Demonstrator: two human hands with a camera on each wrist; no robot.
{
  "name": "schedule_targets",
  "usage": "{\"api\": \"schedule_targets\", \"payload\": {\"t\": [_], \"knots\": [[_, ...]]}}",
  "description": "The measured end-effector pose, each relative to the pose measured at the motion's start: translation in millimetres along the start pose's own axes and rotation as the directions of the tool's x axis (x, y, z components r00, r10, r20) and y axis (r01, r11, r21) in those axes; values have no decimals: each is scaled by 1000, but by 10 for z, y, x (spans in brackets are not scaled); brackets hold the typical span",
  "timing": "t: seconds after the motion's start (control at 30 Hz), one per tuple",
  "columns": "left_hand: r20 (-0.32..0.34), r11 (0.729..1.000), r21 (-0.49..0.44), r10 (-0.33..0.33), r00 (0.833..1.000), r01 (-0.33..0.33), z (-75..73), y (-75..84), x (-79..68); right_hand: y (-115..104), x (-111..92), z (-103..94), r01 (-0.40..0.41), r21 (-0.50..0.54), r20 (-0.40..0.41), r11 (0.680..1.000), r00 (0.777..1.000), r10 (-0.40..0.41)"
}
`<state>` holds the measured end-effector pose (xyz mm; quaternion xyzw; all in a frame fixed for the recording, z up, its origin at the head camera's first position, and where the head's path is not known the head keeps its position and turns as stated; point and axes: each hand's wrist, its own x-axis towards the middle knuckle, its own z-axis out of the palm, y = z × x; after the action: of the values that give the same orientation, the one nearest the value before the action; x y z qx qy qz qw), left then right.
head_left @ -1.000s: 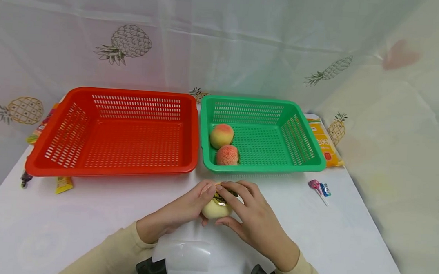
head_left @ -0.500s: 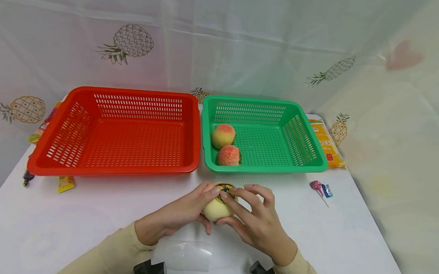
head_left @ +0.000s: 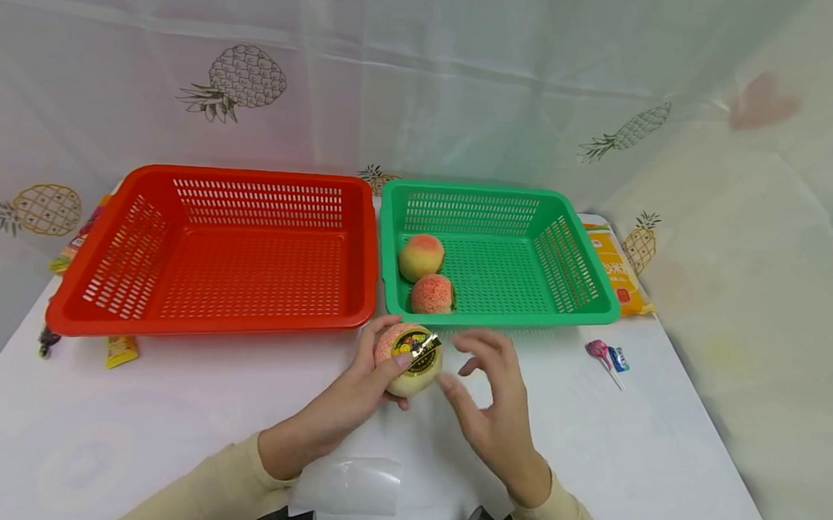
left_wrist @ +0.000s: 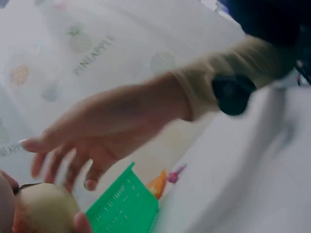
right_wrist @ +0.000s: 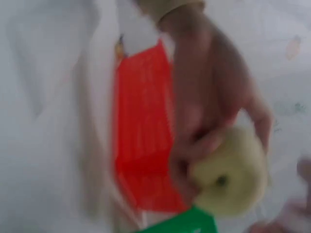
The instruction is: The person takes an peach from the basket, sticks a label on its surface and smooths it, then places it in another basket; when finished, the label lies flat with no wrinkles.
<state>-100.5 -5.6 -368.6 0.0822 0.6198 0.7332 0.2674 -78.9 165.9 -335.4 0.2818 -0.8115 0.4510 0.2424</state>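
My left hand [head_left: 347,404] grips a pale yellow and pink peach [head_left: 411,384] just in front of the green basket. A round black and gold sticker [head_left: 419,352] faces up on the fruit, with a shiny gold strip across it and my left thumb at its edge. To the right, my right hand [head_left: 498,423] is held apart from the fruit, fingers loosely bent with nothing between them. The right wrist view shows the underside of the peach [right_wrist: 228,179], blurred, with a dark stem hollow. Part of the peach [left_wrist: 46,208] also appears low in the left wrist view.
Two peaches, an upper one [head_left: 421,258] and a lower one [head_left: 432,294], lie in the green basket [head_left: 498,320]. Left of it stands a red basket [head_left: 270,265]. A lollipop [head_left: 598,352], yellow packet [head_left: 122,351], orange bag [head_left: 618,273] and clear plastic sheet [head_left: 351,482] lie around.
My left hand has moved slightly forward, tilting the peach so its sticker shows more fully. My right hand has come off the peach and moved to the right.
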Motion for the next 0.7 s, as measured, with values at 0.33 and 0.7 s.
{"api": "schedule_targets", "payload": {"t": [0.33,0.7], "knots": [[-120,856,431,368,922,-286,172,-55,-118,-106,56,99,-676,269,417,686,724,550],[-108,838,472,365,925,-276,202,-88,-130,-102,65,139,-735,232,400,637,670,626]]}}
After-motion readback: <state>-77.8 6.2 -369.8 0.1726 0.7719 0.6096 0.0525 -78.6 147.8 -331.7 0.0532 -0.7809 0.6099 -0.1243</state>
